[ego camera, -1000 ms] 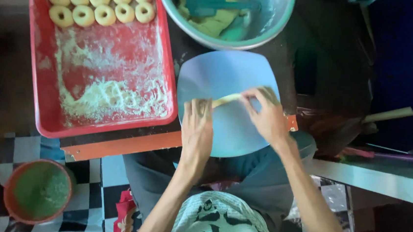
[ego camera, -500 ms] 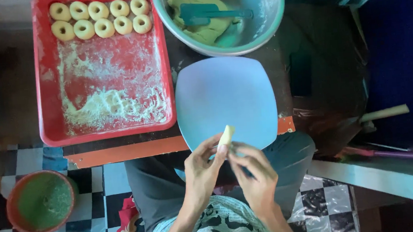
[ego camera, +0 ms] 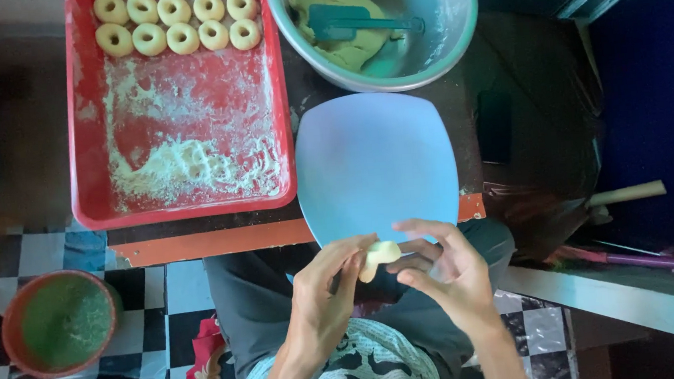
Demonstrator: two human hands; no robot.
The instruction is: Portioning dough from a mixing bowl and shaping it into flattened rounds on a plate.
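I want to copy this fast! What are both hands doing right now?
Left hand: pinching one end of the dough.
Right hand: fingers touching the dough's other end, partly open.

Soft daylight falls evenly from above, colours slightly washed, the right edge sinking into deep shadow, focus sharp.

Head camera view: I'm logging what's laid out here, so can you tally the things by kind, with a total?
Ring-shaped dough pieces on the red tray: 9
Dough piece held between left hand and right hand: 1
Red tray: 1
Bowls, one teal with dough, one orange-rimmed on the floor: 2
Teal scraper: 1
Pale blue board: 1
Total: 15
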